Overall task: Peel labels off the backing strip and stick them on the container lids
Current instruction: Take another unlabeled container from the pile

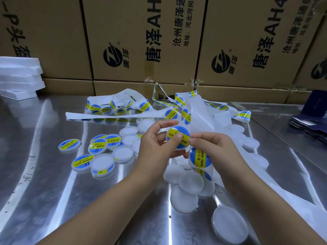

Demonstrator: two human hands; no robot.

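Though in left hand (pixel 155 147), labelled lid (pixel 181 129) partly thumb-covered.

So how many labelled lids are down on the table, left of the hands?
5 labelled lids clearly: one far left, two side by side, one nearer, one half covered by a blank lid. Coloured slivers suggest more hidden.

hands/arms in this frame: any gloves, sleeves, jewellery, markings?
The left hand and right hand are both bare, with no gloves or rings. The forearms are uncovered down to the frame edge, with no sleeves, watch, wristbands or markings in view. The nails that show look short and unpainted.
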